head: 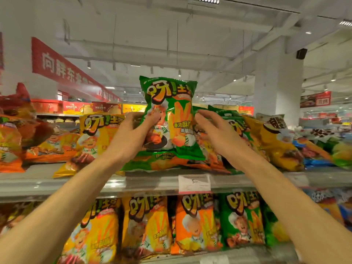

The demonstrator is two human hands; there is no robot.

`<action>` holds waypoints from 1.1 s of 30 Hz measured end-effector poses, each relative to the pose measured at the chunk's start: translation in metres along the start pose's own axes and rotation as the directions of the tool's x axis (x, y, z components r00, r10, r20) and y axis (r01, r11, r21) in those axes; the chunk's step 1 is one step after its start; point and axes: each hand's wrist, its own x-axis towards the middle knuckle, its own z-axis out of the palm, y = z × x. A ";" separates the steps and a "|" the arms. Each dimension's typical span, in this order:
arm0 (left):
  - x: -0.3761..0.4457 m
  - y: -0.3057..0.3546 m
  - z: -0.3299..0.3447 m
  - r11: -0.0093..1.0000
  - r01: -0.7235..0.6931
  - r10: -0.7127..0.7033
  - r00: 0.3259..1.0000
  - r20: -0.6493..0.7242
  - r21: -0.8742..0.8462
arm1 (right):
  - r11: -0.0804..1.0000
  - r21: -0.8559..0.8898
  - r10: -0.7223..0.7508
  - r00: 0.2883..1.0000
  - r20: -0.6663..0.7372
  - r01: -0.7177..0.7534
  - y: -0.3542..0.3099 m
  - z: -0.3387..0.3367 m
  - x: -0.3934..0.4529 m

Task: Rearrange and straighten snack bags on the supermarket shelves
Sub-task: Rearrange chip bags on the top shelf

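Note:
A green snack bag (169,111) stands upright in the middle of the top shelf (57,183), on top of other green bags (162,161) that lie flat. My left hand (133,132) grips the upright bag's left edge, with the thumb pressed on its front. At the bag's right edge is my right hand (213,130), its fingers spread and fairly straight and the fingertips touching the bag. More green bags (228,115) lean behind my right hand.
A yellow bag (99,134) stands to the left, with orange bags (9,145) slumped beyond it. Yellow bags (276,147) lie tilted on the right. A price tag (194,182) hangs on the shelf rail. The lower shelf holds an upright row of bags (190,221).

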 end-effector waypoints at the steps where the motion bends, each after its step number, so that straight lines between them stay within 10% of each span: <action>1: 0.000 0.000 0.001 1.000 0.000 0.000 1.000 -0.016 0.010 | 0.996 -0.092 -0.013 1.000 -0.023 0.011 0.006 -0.007 0.000; 5: -0.002 -0.001 -0.003 0.998 -0.017 0.023 0.996 -0.084 0.065 | 0.921 -0.384 0.053 0.997 -0.049 -0.068 0.034 -0.016 0.002; 14: -0.007 -0.013 -0.023 0.988 0.000 0.012 0.997 -0.078 0.152 | 0.855 -0.475 0.171 0.978 -0.122 -0.209 0.051 0.035 0.004; 33: -0.010 -0.021 -0.053 0.991 -0.009 0.023 0.994 -0.106 0.132 | 0.971 0.206 0.150 0.979 -0.135 -0.120 0.051 0.004 0.003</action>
